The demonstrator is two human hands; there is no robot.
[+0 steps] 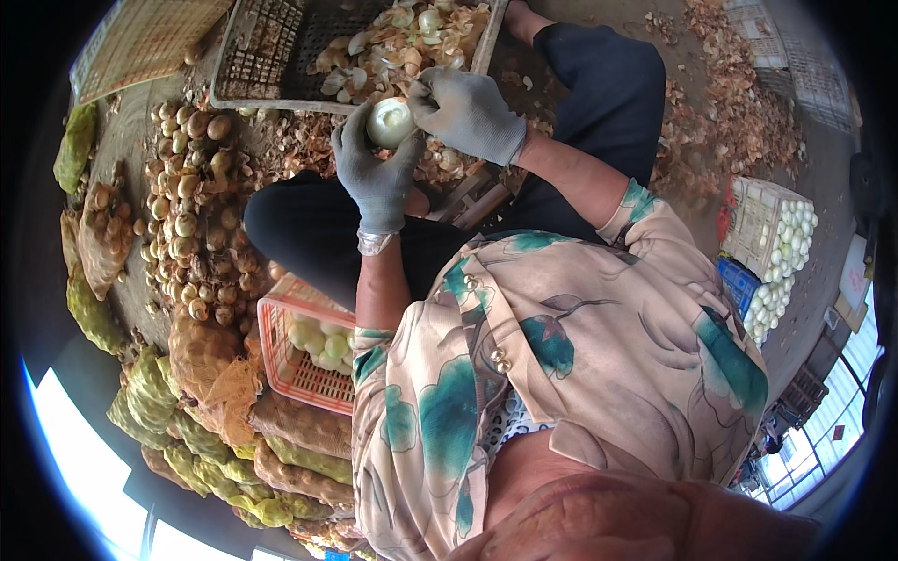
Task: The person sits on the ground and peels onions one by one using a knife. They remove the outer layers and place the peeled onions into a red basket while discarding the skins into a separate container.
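My left hand (377, 175), in a grey knit glove, cups a pale peeled onion (391, 123) from below and the side. A hollowed, lighter patch shows on the onion's upper face. Close against its right side is my right hand (468, 116), also gloved in grey, with fingers curled and thumb bent inward. Whether anything sits between those fingers is hidden. Just beyond both hands is a dark plastic crate (280, 105) holding loose onion skins (393, 52) and a few pale onions.
Unpeeled onions (184, 203) lie heaped on the left floor near full mesh sacks (203, 343). By my left thigh a pink crate (305, 396) holds peeled onions (326, 343). More peeled onions (782, 245) fill containers at right. Skins (729, 91) litter the floor.
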